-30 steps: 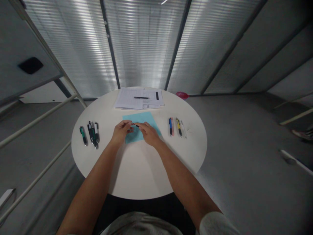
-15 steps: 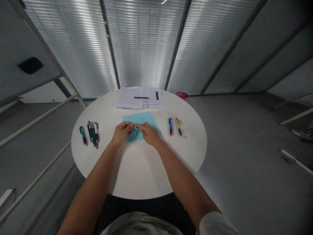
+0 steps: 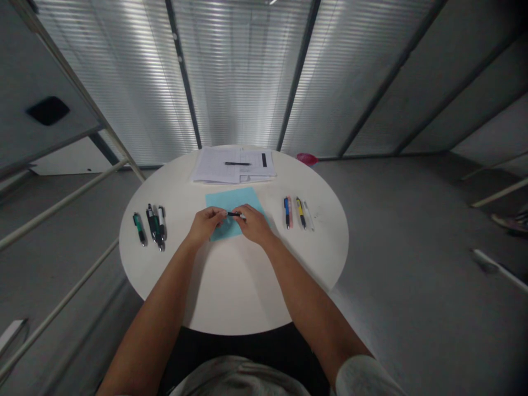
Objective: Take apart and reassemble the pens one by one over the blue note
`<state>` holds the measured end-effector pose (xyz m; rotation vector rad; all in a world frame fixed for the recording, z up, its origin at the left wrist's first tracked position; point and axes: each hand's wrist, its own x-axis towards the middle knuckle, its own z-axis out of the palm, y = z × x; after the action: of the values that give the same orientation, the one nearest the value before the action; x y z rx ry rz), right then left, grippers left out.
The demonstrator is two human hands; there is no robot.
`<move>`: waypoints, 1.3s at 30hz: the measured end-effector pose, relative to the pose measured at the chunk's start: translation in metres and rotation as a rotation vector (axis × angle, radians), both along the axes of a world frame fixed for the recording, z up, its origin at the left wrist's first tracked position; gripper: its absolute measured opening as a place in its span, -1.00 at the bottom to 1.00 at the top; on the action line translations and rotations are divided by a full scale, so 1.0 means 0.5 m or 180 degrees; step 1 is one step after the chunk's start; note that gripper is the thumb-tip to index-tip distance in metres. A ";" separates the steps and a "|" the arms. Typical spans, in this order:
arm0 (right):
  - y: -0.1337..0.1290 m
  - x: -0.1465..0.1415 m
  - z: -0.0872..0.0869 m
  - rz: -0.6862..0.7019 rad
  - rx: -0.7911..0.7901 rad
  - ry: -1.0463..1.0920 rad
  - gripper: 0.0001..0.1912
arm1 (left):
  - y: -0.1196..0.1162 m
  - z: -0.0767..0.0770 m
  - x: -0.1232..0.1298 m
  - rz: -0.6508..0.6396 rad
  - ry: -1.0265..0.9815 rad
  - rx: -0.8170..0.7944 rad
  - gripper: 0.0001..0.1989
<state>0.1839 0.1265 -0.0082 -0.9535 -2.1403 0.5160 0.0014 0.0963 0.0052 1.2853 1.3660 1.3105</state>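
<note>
Between my hands a pen (image 3: 234,214) with a black grip and a white part lies level above a light blue sheet (image 3: 231,198). My left hand (image 3: 207,223) pinches its left end. At the other end, the fingers of my right hand (image 3: 252,223) are closed on the white part. Left of my hands lie a green and black pen (image 3: 139,229) and a small pile of pens (image 3: 156,226). On the right are a blue pen (image 3: 286,212), a pink stick-like piece (image 3: 290,212), a yellow and black pen (image 3: 301,213) and a thin clear-white piece (image 3: 309,215).
The round white table (image 3: 239,302) carries a stack of printed papers (image 3: 216,166) at its far side, with a black pen (image 3: 237,163) on top. Metal rails (image 3: 66,191) stand at the left. A red object (image 3: 307,159) shows beyond the far right edge.
More of the pen shows between my hands now, including its white part at the right fingers. Both hands stay over the blue sheet; the view has shifted slightly.
</note>
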 end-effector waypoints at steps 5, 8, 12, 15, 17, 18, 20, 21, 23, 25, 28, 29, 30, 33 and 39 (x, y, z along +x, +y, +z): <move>-0.002 0.000 0.000 0.0097 -0.0063 0.0174 -0.87 | -0.001 0.001 -0.001 -0.0062 -0.0233 0.0018 -0.69; -0.002 -0.001 0.001 0.0117 -0.0051 0.0198 -0.88 | -0.001 0.002 -0.001 -0.0088 -0.0413 0.0020 -0.67; 0.004 -0.004 -0.002 0.0045 0.0048 0.0304 -0.88 | -0.001 -0.002 0.000 -0.0135 -0.0592 -0.0047 -0.69; 0.007 -0.005 -0.002 0.0030 0.0082 0.0339 -0.87 | 0.000 -0.007 0.000 -0.0183 -0.0781 -0.0074 -0.69; 0.007 -0.004 -0.001 0.0067 0.0088 0.0316 -0.87 | 0.001 -0.009 -0.001 -0.0217 -0.0809 -0.0078 -0.69; 0.005 -0.004 0.001 0.0092 0.0093 0.0293 -0.87 | 0.001 -0.009 -0.001 -0.0227 -0.0795 -0.0083 -0.69; 0.002 -0.003 0.004 0.0133 0.0113 0.0244 -0.88 | 0.001 -0.009 -0.002 -0.0215 -0.0757 -0.0104 -0.70; 0.001 -0.003 0.006 0.0148 0.0129 0.0218 -0.89 | 0.000 -0.008 -0.002 -0.0193 -0.0749 -0.0114 -0.70; -0.002 -0.004 0.009 0.0145 0.0175 0.0178 -0.90 | 0.000 -0.006 -0.002 -0.0134 -0.0740 -0.0125 -0.71; -0.005 -0.006 0.010 0.0115 0.0198 0.0143 -0.91 | -0.001 -0.004 -0.001 -0.0058 -0.0723 -0.0118 -0.73; -0.005 -0.009 0.007 0.0130 0.0155 0.0125 -0.89 | -0.001 -0.001 0.002 0.0018 -0.0709 -0.0107 -0.73; -0.004 -0.010 0.005 0.0130 0.0136 0.0163 -0.85 | -0.001 -0.001 0.003 0.0032 -0.0710 -0.0106 -0.73; -0.003 -0.011 0.004 0.0115 0.0120 0.0228 -0.81 | -0.001 -0.001 0.003 0.0040 -0.0713 -0.0105 -0.72; 0.001 -0.011 -0.001 0.0040 0.0048 0.0394 -0.77 | 0.001 -0.004 0.000 0.0030 -0.0768 -0.0086 -0.72; 0.003 -0.002 0.005 0.0168 -0.0125 0.0365 -0.85 | 0.004 -0.017 -0.009 -0.0102 -0.1056 -0.0189 -0.67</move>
<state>0.1828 0.1280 -0.0057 -0.8696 -2.0636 0.6257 -0.0032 0.0983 -0.0034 0.9931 1.1372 1.3795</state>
